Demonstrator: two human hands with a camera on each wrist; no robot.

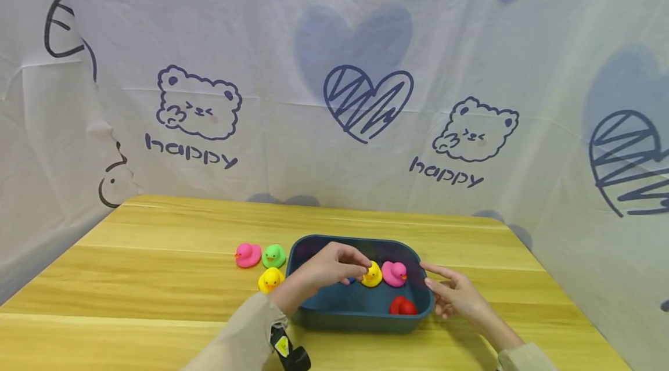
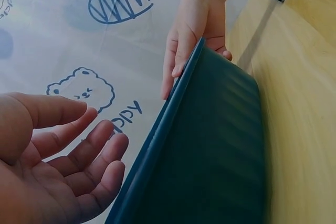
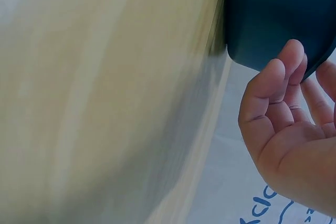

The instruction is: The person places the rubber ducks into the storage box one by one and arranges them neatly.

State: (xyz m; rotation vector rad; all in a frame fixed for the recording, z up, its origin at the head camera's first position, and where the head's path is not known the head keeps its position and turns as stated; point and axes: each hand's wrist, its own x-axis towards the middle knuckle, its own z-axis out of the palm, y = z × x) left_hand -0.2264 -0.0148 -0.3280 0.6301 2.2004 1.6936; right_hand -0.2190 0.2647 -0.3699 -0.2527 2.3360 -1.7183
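Observation:
A dark teal plastic bin (image 1: 360, 323) stands on the table, holding a yellow rubber duck (image 1: 373, 276), a pink duck (image 1: 393, 274) and a red duck (image 1: 402, 306). A bit of blue shows beneath my left hand (image 1: 334, 266), which hides part of the inside. That hand hovers over the bin, its fingertips beside the yellow duck; in the left wrist view, its loosely bent fingers hold nothing. At the bin's right end, my right hand (image 1: 460, 298) grips the rim, some fingers at the top edge and others curled against the outer wall (image 3: 262, 19).
Left of the bin, a pink duck (image 1: 248, 255), a green duck (image 1: 274, 256) and another yellow duck (image 1: 270, 280) sit close together on the wooden table (image 1: 157, 278). Behind the table hangs a pale printed curtain (image 1: 282, 127).

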